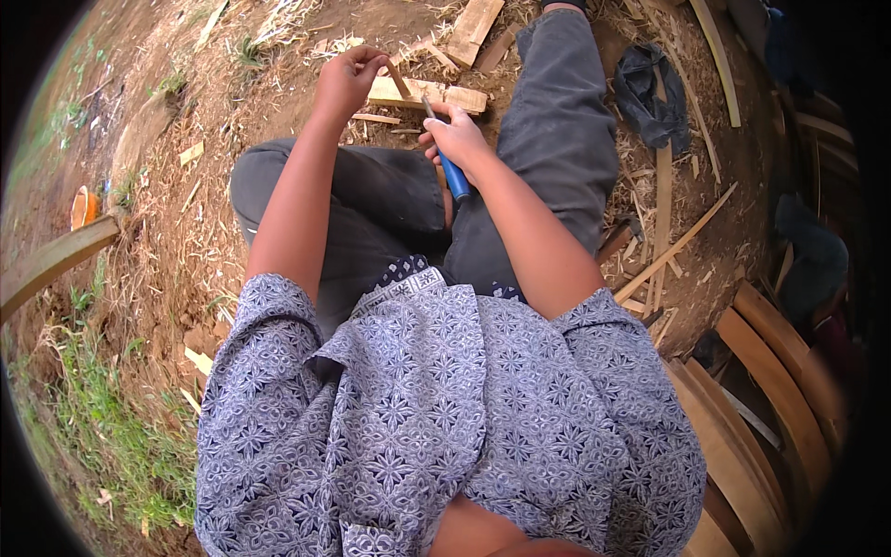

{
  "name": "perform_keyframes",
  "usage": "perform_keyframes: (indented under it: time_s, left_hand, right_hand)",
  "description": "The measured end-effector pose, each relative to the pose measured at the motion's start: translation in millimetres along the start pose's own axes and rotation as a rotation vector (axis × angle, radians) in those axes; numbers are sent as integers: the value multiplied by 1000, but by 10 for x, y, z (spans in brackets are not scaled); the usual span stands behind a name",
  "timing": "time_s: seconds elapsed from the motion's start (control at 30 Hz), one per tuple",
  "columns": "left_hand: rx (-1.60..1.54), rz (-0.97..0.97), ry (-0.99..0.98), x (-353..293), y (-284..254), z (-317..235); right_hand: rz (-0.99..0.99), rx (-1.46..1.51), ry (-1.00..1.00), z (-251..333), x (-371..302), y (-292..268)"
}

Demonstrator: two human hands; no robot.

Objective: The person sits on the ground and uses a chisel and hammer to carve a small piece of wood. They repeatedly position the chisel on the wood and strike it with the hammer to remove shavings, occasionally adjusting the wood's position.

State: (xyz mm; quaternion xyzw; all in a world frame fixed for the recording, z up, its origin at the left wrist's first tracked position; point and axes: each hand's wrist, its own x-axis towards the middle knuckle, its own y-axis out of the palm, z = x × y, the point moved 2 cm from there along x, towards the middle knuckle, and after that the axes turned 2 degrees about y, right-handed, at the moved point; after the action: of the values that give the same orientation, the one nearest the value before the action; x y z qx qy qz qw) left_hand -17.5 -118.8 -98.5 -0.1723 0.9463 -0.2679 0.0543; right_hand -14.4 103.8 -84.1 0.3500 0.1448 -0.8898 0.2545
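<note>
My left hand (355, 76) pinches the upper end of a thin wooden strip (397, 80), which slants down toward a pale block of wood (455, 97) on the ground. Whether the strip touches the block I cannot tell. My right hand (457, 139) is closed round the blue handle of a knife (454, 178); its narrow blade points up and away from me, close to the strip's lower end. Both hands are beyond my bent left leg, beside my outstretched right leg.
Shavings and offcuts (473, 32) litter the dirt. A dark plastic bag (650, 97) and long strips (665, 223) lie to the right. Curved planks (775, 371) are stacked at the lower right. At left are a curved beam (60, 263) and an orange object (84, 207).
</note>
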Motion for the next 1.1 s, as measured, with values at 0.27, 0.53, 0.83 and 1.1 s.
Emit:
perform_keyframes:
  time_s: [0.27,0.53,0.83,1.1]
  left_hand:
    - [-328,106,6,114,148,102]
    - [-409,150,14,176,193,134]
    - [-252,53,56,250,220,175]
    - [-165,145,36,266,102,69]
  right_hand:
    - [-13,142,-63,231,-273,-91]
    - [147,532,-243,417,-432,-252]
    - [-48,118,-579,1225,-559,-491]
    - [-290,396,-953,1981,-252,-408]
